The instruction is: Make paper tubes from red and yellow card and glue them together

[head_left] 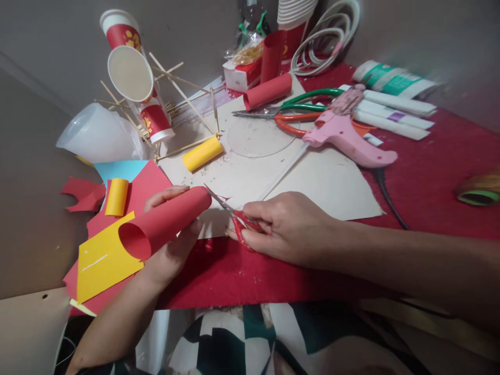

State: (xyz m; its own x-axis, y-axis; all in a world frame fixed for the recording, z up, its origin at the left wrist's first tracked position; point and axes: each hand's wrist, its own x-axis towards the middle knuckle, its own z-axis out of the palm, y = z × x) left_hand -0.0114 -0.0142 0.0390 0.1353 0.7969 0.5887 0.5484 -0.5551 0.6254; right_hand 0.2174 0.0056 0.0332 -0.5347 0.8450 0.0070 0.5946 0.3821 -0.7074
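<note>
Red paper tube [167, 221]: held aslant above the near edge of the red tabletop [219, 284], its wide mouth toward the lower left, the far end at the scissors.
Left hand [172, 255]: wrapped around the tube from below, thumb on the near side, fingertips showing over the far side.
Right hand [287, 226]: curled firmly on the red-handled scissors [230, 207], thumb and fingers about the loops; the blades point at the tube's far end.
Hidden or unclear: left palm and most of its fingers lie behind the tube; whether the blades touch the rim cannot be told. The tube covers part of the yellow sheet [109, 258]. A round green-rimmed object [478, 197] is blurred and cut off at the right edge.
Middle of the table: small yellow tube [203, 153] on the white card [324, 182], near a clear disc [258, 140]; the pink glue gun [344, 133] lies beside the large shears [308, 96].
Paper cups [130, 73]: several in red and white, tilted among wooden sticks [191, 99]; one mouth faces the camera, showing its pale inside.
Translucent container [97, 133]: on its side, left of the cups; contents cannot be made out.
Clear bag [250, 52]: yellowish bands within, resting on the red-and-white box [242, 75].
Cup stack [295, 21]: nested, cut off at the top edge.
</note>
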